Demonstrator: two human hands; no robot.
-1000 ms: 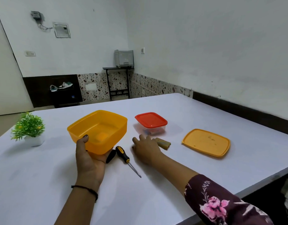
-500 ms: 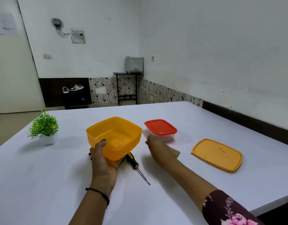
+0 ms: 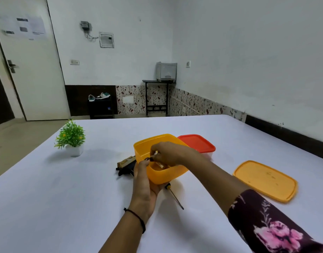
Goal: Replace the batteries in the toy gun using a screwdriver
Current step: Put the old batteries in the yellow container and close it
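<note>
My left hand [image 3: 144,181] grips the near wall of an open orange container [image 3: 167,175] and holds it tilted just above the table. My right hand [image 3: 169,154] reaches into it, fingertips pinched on a small shiny object [image 3: 155,153] that looks like a battery. A gold-brown piece [image 3: 159,165] lies in the container's bottom. The black and tan toy gun [image 3: 125,164] lies on the table just left of the container, partly hidden by it. The screwdriver [image 3: 174,197] lies below the container, its yellow-black handle mostly covered and its shaft pointing toward me.
A clear box with a red lid [image 3: 197,146] stands right behind the orange container. The orange lid [image 3: 264,180] lies flat to the right. A small potted plant [image 3: 71,138] stands at the left on the white table [image 3: 66,198].
My right hand has moved from the table beside the red-lidded box into the orange container. The gold-brown piece has left the table. The left hand has tilted the container further; the toy gun now shows.
</note>
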